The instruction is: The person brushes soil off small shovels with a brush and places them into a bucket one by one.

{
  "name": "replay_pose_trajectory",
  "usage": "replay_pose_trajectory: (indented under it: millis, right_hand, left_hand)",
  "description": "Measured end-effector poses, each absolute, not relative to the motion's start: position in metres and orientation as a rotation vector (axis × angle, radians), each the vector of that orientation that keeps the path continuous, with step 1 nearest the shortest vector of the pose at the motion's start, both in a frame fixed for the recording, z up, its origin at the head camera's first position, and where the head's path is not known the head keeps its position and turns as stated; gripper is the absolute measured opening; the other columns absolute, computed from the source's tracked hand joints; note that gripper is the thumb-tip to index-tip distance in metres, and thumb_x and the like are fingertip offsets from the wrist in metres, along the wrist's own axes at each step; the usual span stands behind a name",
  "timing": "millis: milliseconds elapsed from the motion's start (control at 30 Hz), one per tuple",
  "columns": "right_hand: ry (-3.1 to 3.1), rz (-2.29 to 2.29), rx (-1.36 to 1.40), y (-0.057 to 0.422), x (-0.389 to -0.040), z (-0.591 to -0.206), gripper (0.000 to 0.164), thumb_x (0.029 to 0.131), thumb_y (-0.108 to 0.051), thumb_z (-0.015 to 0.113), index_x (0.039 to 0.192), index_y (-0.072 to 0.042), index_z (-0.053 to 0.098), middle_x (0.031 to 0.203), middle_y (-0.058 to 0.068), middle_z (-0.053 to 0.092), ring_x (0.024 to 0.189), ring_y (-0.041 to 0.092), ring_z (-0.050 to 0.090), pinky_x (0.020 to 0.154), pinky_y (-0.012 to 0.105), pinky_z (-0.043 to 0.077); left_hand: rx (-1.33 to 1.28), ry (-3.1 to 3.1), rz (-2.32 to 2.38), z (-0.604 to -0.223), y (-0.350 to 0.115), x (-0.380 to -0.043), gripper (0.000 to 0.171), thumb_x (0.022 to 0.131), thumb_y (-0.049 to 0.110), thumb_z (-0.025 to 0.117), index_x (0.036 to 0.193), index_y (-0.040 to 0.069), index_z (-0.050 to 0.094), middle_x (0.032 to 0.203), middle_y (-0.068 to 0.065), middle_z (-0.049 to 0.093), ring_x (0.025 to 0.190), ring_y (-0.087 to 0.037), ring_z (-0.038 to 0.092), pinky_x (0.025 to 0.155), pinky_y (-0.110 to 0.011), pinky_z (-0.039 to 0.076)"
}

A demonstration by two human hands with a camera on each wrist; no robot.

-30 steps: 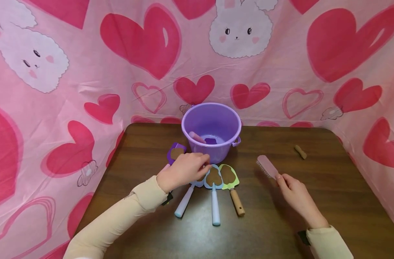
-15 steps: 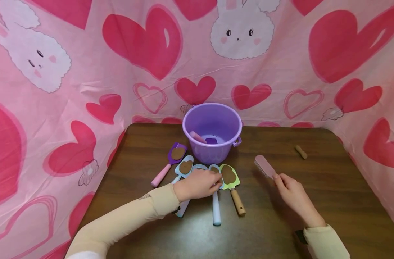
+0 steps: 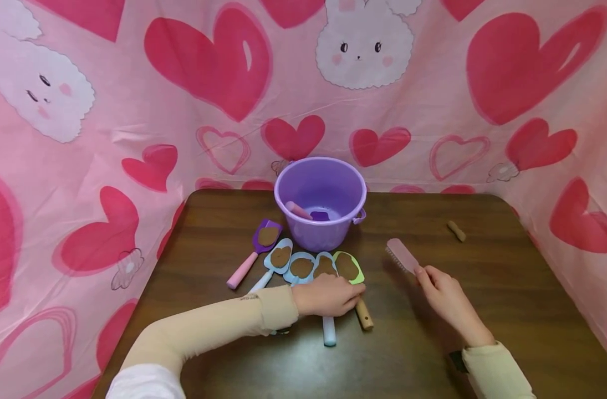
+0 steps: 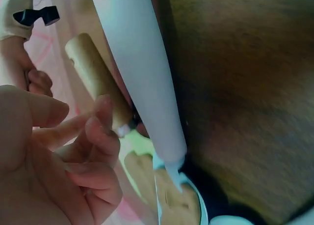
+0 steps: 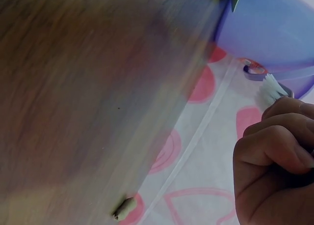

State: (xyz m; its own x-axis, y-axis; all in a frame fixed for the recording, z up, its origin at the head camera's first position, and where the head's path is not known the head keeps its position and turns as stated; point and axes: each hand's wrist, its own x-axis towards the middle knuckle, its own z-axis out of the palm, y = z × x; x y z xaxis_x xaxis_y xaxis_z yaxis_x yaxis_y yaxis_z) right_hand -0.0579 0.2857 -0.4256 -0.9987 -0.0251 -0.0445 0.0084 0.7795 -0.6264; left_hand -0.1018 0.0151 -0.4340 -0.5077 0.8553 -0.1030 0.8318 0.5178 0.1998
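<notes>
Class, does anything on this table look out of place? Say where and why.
One small brown piece lies alone toward the far right of the table, away from the shovels bearing similarly brown patches.

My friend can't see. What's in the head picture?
A person's right hand holds a pink brush. The left hand is at the right end of five scoops by a purple bucket on a brown table.
</notes>
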Motion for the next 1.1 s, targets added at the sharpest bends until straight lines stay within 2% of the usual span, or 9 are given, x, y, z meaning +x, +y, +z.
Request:
replay_pose_trajectory:
  millis: [200, 500, 667, 833, 1100]
  right_hand:
    - [2.917, -1.019, 0.003, 0.287, -0.058, -0.429, 0.046, 0.099, -0.044, 0.035, 0.086, -0.005, 0.056, 0.063, 0.002, 0.042, 0.054, 0.015, 0.039, 0.048, 0.027, 0.033]
    - [2.986, -1.013, -0.017, 0.288, -0.057, -0.434, 0.042, 0.100, -0.041, 0.037, 0.081, -0.007, 0.054, 0.061, 0.000, 0.039, 0.052, 0.013, 0.036, 0.048, 0.027, 0.031]
    - [2.981, -1.018, -0.012, 0.288, -0.058, -0.435, 0.042, 0.099, -0.041, 0.038, 0.079, -0.007, 0.052, 0.061, 0.000, 0.039, 0.051, 0.013, 0.036, 0.048, 0.027, 0.031]
    - [2.976, -1.017, -0.001, 0.288, -0.057, -0.435, 0.044, 0.099, -0.042, 0.037, 0.081, -0.006, 0.055, 0.061, 0.000, 0.039, 0.052, 0.014, 0.036, 0.048, 0.027, 0.030]
    - [2.974, -1.004, 0.006, 0.289, -0.057, -0.435, 0.044, 0.100, -0.042, 0.036, 0.083, -0.006, 0.056, 0.061, 0.000, 0.039, 0.052, 0.014, 0.036, 0.048, 0.027, 0.030]
  left_hand:
    - [1.366, 2.505, 0.175, -0.441, 0.027, -0.099, 0.015, 0.099, 0.028, 0.040, 0.107, 0.026, 0.053, 0.074, 0.005, 0.061, 0.064, -0.014, 0.061, 0.046, -0.031, 0.041]
    - [1.165, 2.391, 0.292, -0.442, 0.034, -0.096, 0.022, 0.100, 0.038, 0.036, 0.091, 0.020, 0.046, 0.066, 0.004, 0.050, 0.058, -0.010, 0.052, 0.050, -0.030, 0.041]
    - [1.178, 2.366, 0.387, -0.443, 0.034, -0.096, 0.017, 0.100, 0.031, 0.040, 0.092, 0.017, 0.046, 0.065, 0.004, 0.050, 0.056, -0.009, 0.051, 0.053, -0.023, 0.040]
    - [1.157, 2.361, 0.466, -0.445, 0.034, -0.097, 0.015, 0.099, 0.029, 0.043, 0.091, 0.017, 0.047, 0.065, 0.004, 0.050, 0.057, -0.008, 0.051, 0.054, -0.020, 0.040]
    - [1.089, 2.329, 0.643, -0.449, 0.034, -0.099, 0.016, 0.098, 0.031, 0.044, 0.104, 0.017, 0.050, 0.071, 0.007, 0.053, 0.060, -0.005, 0.052, 0.055, -0.018, 0.041]
